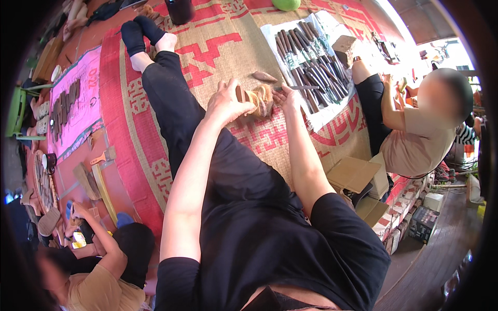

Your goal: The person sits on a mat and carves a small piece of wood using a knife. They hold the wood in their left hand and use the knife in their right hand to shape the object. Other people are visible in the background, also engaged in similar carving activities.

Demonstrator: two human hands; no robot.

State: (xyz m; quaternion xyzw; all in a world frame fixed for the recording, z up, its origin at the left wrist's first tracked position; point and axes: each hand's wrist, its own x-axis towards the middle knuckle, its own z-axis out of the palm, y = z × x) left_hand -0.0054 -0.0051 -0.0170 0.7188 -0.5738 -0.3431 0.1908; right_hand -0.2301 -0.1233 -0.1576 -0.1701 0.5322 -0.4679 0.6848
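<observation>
My left hand (226, 105) is closed around a small dark brown wooden block (240, 94), beside a carved piece of light wood (261, 98) on the woven mat. On the other side of the carving, my right hand (286, 99) has its fingers curled at a thin, flat carving tool (307, 87), which sticks out to the right. The tool's exact kind is too small to tell. Just beyond the carving lies a brown, tapered piece of wood (264, 76). My fingers partly hide the carving's edges.
A cloth (321, 117) full of wood-handled carving tools (311, 57) lies at the far right. My stretched legs cross the red-patterned mat (207, 57). An open cardboard box (354, 174) stands near my right elbow. Other people sit right and lower left; more tools lie on a pink sheet (88, 111).
</observation>
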